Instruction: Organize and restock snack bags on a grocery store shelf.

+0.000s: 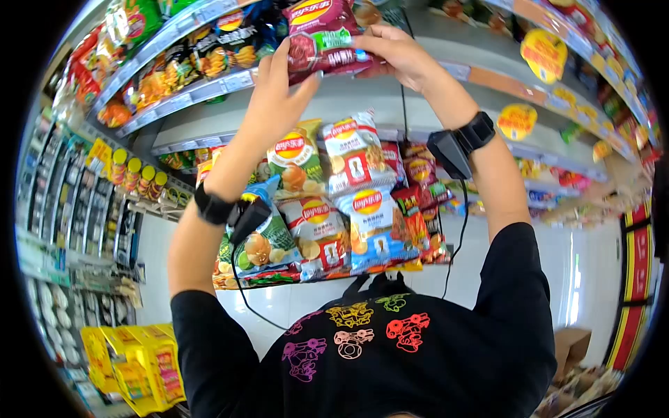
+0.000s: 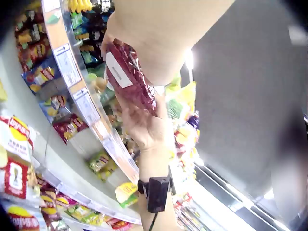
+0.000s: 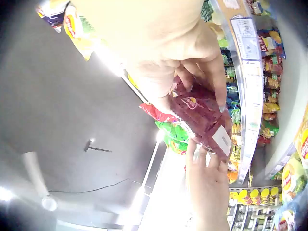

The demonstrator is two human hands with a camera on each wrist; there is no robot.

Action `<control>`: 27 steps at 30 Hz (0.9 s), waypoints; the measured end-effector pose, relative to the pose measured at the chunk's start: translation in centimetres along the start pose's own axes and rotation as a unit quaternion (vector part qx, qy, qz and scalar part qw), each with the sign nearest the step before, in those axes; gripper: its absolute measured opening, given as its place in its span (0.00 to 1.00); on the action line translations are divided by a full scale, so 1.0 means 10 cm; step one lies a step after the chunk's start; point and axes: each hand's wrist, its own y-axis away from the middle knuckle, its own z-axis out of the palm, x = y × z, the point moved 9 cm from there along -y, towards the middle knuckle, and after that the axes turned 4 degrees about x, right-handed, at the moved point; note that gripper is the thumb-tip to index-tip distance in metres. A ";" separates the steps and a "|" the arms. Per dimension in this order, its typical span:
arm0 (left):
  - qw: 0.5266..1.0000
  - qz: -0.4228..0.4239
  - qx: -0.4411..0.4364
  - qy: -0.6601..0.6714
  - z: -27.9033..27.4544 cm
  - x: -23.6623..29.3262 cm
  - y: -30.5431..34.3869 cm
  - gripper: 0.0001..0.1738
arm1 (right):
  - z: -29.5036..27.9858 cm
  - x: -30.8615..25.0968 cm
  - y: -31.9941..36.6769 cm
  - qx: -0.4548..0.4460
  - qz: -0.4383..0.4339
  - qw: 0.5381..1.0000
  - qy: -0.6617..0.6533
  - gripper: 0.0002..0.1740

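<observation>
Up by the shelf (image 1: pixel 230 85), what is that person handling?

"A chip bag (image 1: pixel 327 54) — deep maroon, glossy, its film creased and catching the light. One face carries a bright green patch with pale lettering."

And the other face?

"Plain maroon around a white rectangular label (image 2: pixel 118 70) with a small barcode. From the right wrist view I can make out a small yellowish mark too, though it's too blurred to read. The bag looks plump through the middle, wrinkled near its edges."

How is it being held?

"By both ends. The right grip (image 1: pixel 401 59) has the thumb lying over one end and the fingers curled round it. The left grip (image 1: pixel 275 101) holds the opposite end, one finger up along the edge and the thumb near the bottom."

Where does that put it, exactly?

"Raised in front of the person, clear of the bags lower down. A green bag (image 1: pixel 294 159) and a white bag (image 1: pixel 354 153) stand upright below it, with a blue and white bag (image 1: pixel 380 226) nearer the person's black shirt (image 1: pixel 411 369)."

Anything on the wrists?

"A black device on each — the left one (image 1: pixel 230 212) and the right one (image 1: pixel 460 145), both with cables hanging down."
</observation>
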 end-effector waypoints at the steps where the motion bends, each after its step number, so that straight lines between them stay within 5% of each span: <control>1: 0.999 0.046 -0.008 0.006 -0.04 0.18 0.18 0.36 | -0.05 0.08 0.18 0.028 -0.003 0.999 0.023 0.19; 5: 0.987 0.067 -0.135 0.061 0.04 0.77 0.97 0.47 | 0.01 0.32 1.16 0.087 0.032 0.994 -0.059 0.36; 10: 0.939 0.036 -0.280 0.198 0.40 1.14 1.80 0.49 | -0.02 0.69 2.32 0.125 0.041 0.991 0.009 0.48; 11: 0.927 0.020 -0.302 0.219 0.51 1.23 1.97 0.48 | -0.13 0.80 2.57 0.149 -0.009 0.986 0.080 0.50; 15: 0.867 0.032 -0.361 0.341 0.96 1.71 2.46 0.47 | -0.30 1.06 3.62 0.275 0.162 0.948 0.025 0.51; 18: 0.812 0.018 -0.441 0.382 1.42 2.06 2.82 0.47 | -0.65 1.41 4.30 0.329 0.163 0.930 -0.010 0.48; 20: 0.775 -0.008 -0.472 0.420 1.86 2.14 3.09 0.49 | -0.83 1.62 4.49 0.328 0.173 0.928 -0.011 0.47; 24: 0.797 -0.079 -0.448 0.398 2.60 2.12 3.40 0.48 | -1.21 2.03 4.52 0.279 0.213 0.936 0.034 0.46; 27: 0.787 -0.226 -0.433 0.377 3.01 1.90 3.53 0.41 | -1.41 2.53 4.46 0.240 0.239 0.938 0.074 0.49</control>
